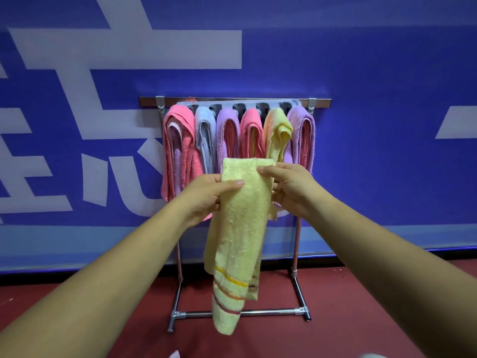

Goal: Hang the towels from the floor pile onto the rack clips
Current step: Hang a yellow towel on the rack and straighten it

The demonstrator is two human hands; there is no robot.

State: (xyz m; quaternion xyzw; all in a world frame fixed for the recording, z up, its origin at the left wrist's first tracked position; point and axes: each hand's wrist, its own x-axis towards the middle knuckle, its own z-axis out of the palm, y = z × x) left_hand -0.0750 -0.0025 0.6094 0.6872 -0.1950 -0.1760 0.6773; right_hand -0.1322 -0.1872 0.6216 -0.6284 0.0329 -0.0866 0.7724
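Both hands pinch the top edge of a yellow towel [240, 228] in front of the rack [235, 102]: the left hand [206, 197] and right hand [291, 189] each at a corner. The towel hangs below the six towels [237, 135] clipped to the rack.
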